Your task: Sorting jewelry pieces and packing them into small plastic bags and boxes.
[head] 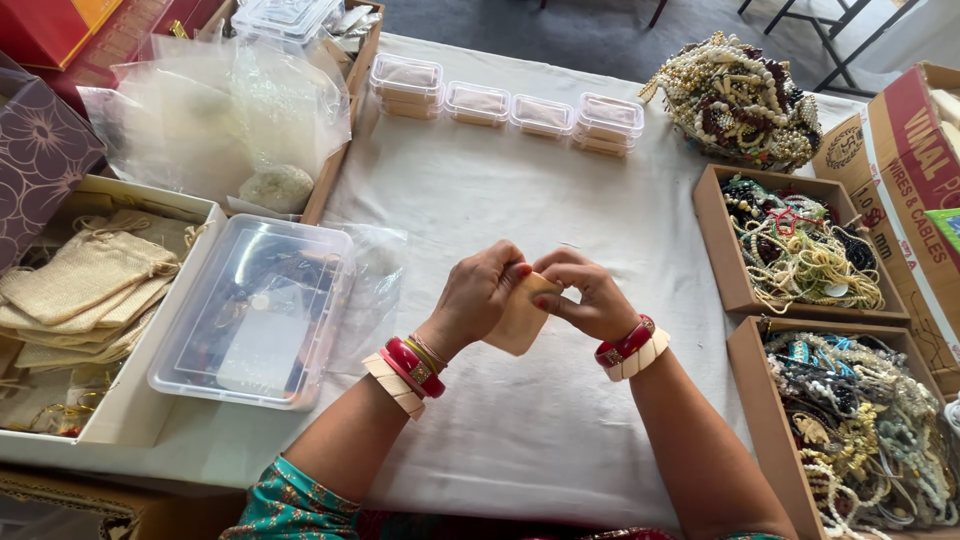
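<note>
both hands are pinching one small beige pouch (518,318) above the middle of the white tabletop (480,200), the left hand (478,295) and the right hand (590,297) each closing on its top edge. i judge a loose pinch is risking to drop it. two trays of beads (800,255) are lying along the right edge, one clear lidded box (255,310) near the left edge, and at least four small clear boxes (478,102) are waiting at the far edge.

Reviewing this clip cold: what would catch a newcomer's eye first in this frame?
First, the two hands meeting at the centre of the white-covered table: the left hand and right hand, both wrists stacked with red and cream bangles, pinch a small tan pouch between them. Next, the heaped bead jewellery at the right, in a basket and two cardboard trays. A clear lidded plastic box sits at the left.
</note>
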